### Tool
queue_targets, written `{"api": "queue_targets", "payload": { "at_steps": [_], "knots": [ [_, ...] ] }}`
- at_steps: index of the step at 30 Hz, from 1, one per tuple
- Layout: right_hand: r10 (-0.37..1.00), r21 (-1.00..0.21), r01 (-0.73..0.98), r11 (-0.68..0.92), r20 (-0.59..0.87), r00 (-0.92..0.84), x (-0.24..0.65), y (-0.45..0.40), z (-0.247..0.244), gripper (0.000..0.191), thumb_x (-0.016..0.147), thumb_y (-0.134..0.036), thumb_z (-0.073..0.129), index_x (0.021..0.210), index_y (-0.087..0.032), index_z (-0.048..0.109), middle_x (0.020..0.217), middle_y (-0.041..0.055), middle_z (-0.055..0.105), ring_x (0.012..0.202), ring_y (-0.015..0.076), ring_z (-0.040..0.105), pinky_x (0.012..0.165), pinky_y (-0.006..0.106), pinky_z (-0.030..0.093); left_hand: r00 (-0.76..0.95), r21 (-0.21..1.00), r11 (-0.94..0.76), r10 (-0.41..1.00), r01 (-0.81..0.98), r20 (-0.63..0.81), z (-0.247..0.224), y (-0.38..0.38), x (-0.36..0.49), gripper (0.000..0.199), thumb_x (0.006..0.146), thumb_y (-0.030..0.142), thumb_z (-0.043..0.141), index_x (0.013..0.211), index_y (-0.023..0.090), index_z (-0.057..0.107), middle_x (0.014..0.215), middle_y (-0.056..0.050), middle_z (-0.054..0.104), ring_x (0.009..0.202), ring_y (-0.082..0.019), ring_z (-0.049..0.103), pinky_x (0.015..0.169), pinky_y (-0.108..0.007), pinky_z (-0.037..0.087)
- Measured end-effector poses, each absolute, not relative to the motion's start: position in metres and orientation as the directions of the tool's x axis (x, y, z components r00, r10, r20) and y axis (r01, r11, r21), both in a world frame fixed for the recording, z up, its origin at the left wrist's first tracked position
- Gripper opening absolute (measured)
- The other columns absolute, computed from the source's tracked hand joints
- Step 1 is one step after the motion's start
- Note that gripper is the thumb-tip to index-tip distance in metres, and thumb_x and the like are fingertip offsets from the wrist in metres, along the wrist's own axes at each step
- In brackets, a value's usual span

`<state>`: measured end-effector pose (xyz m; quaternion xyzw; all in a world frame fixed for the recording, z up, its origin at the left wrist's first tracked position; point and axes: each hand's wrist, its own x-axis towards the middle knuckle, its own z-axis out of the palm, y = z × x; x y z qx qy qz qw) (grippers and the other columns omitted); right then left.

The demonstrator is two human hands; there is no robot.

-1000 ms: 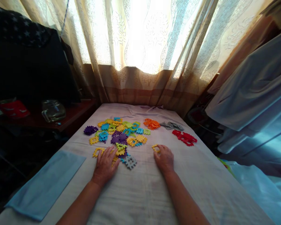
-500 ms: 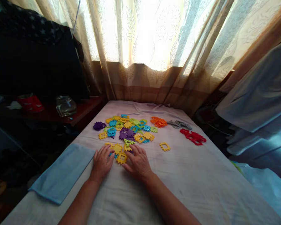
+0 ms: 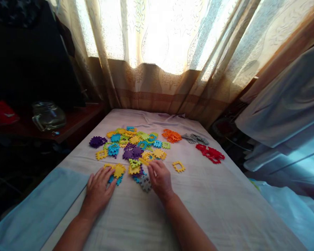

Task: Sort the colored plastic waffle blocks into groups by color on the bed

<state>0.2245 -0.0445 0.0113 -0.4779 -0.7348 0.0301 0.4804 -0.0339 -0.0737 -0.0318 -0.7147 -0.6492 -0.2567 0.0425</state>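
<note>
My left hand (image 3: 99, 188) lies with spread fingers on the near left edge of the mixed pile, touching yellow pieces (image 3: 119, 170) with blue ones under them. My right hand (image 3: 159, 177) pinches a yellow piece (image 3: 143, 161), tilted above the cloth. Between the hands are a green triangular piece (image 3: 134, 163), a yellow one and a grey piece (image 3: 146, 183). Purple pieces (image 3: 133, 152) lie amid the yellow, blue and green pile. A yellow square frame (image 3: 178, 166) sits alone to the right of my right hand.
Orange (image 3: 171, 136), grey (image 3: 195, 139) and red (image 3: 210, 153) piles lie at the right; dark purple pieces (image 3: 97, 141) at the left. A blue cloth (image 3: 42, 205) covers the bed's left edge. A glass jug (image 3: 49, 116) stands on a side table. Curtains hang behind.
My right hand has closed on a yellow piece and lifted it, and a grey piece now shows below. My left hand has moved left, away from the right. The view has shifted slightly.
</note>
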Motion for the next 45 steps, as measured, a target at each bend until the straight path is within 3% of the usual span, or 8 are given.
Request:
{"api": "queue_targets", "payload": {
  "at_steps": [3,6,10,17,27,33,37,45],
  "knots": [
    [0.816,-0.691,0.662,0.288,0.539,0.207,0.281,-0.023,0.012,0.034,0.095,-0.038,0.042,0.098,-0.018,0.068,0.086,0.0066,0.072,0.074,0.0175,0.065,0.068,0.028,0.049,0.04,0.267,-0.163,0.91,0.95,0.414,-0.032,-0.072,-0.034,0.038,0.088,0.039,0.046,0.119,0.026,0.064,0.129,-0.007,0.064,0.129,-0.031,0.049,0.107,-0.055,0.031],
    [0.859,-0.709,0.706,-0.002,0.36,0.364,0.334,-0.016,0.006,0.039,0.091,-0.044,0.042,0.099,-0.018,0.07,0.081,0.0059,0.072,0.07,0.0187,0.065,0.062,0.028,0.046,0.039,0.271,-0.162,0.912,0.949,0.409,-0.027,-0.073,-0.031,0.034,0.087,0.039,0.048,0.113,0.027,0.065,0.128,-0.007,0.065,0.128,-0.031,0.05,0.107,-0.057,0.031],
    [0.869,-0.678,0.73,-0.092,0.303,0.391,0.366,-0.019,-0.001,0.032,0.083,-0.042,0.049,0.083,-0.02,0.073,0.069,0.0047,0.07,0.062,0.0188,0.061,0.054,0.028,0.04,0.038,0.284,-0.166,0.912,0.944,0.408,-0.018,-0.074,-0.027,0.025,0.086,0.038,0.049,0.099,0.026,0.066,0.125,-0.008,0.067,0.126,-0.031,0.052,0.105,-0.057,0.032],
    [0.828,-0.605,0.78,-0.162,0.347,0.441,0.362,-0.018,-0.012,0.045,0.084,-0.049,0.042,0.094,-0.017,0.072,0.087,0.0106,0.069,0.067,0.0195,0.059,0.064,0.033,0.043,0.077,0.284,-0.213,0.903,0.935,0.423,-0.023,-0.075,-0.03,0.02,0.088,0.04,0.05,0.09,0.026,0.064,0.126,-0.008,0.066,0.125,-0.031,0.053,0.105,-0.056,0.034],
    [0.692,-0.475,0.867,0.148,0.676,0.252,0.344,-0.021,-0.01,0.032,0.091,-0.037,0.047,0.089,-0.016,0.072,0.078,0.0068,0.07,0.065,0.0163,0.062,0.064,0.028,0.05,0.139,0.305,-0.342,0.836,0.889,0.531,-0.011,-0.08,-0.022,0.012,0.09,0.035,0.054,0.095,0.025,0.06,0.126,-0.009,0.066,0.125,-0.025,0.055,0.11,-0.049,0.034],
    [0.775,-0.513,0.704,0.491,0.627,-0.084,0.269,-0.04,0.007,0.021,0.089,-0.028,0.056,0.103,-0.022,0.07,0.087,0.0059,0.071,0.076,0.0161,0.066,0.071,0.028,0.055,0.156,0.409,-0.426,0.822,0.807,0.548,-0.002,-0.086,0.001,0.03,0.09,0.032,0.056,0.118,0.025,0.05,0.125,-0.008,0.066,0.122,-0.021,0.057,0.111,-0.045,0.036],
    [0.721,-0.473,0.584,0.66,0.615,-0.318,0.232,-0.054,0.009,0.039,0.085,-0.041,0.063,0.119,-0.022,0.063,0.111,0.0114,0.069,0.101,0.0228,0.065,0.086,0.037,0.056,0.149,0.454,-0.426,0.836,0.782,0.527,-0.002,-0.084,0.014,0.034,0.09,0.035,0.057,0.122,0.026,0.048,0.123,-0.007,0.066,0.12,-0.021,0.058,0.111,-0.047,0.036],
    [0.713,-0.445,0.591,0.673,0.604,-0.356,0.221,-0.058,0.005,0.033,0.084,-0.04,0.065,0.11,-0.019,0.064,0.108,0.0119,0.068,0.1,0.0219,0.064,0.087,0.035,0.055,0.189,0.537,-0.474,0.845,0.698,0.5,-0.005,-0.078,0.03,0.034,0.088,0.033,0.057,0.121,0.025,0.052,0.125,-0.007,0.065,0.119,-0.021,0.059,0.109,-0.045,0.04]
  ]
}}
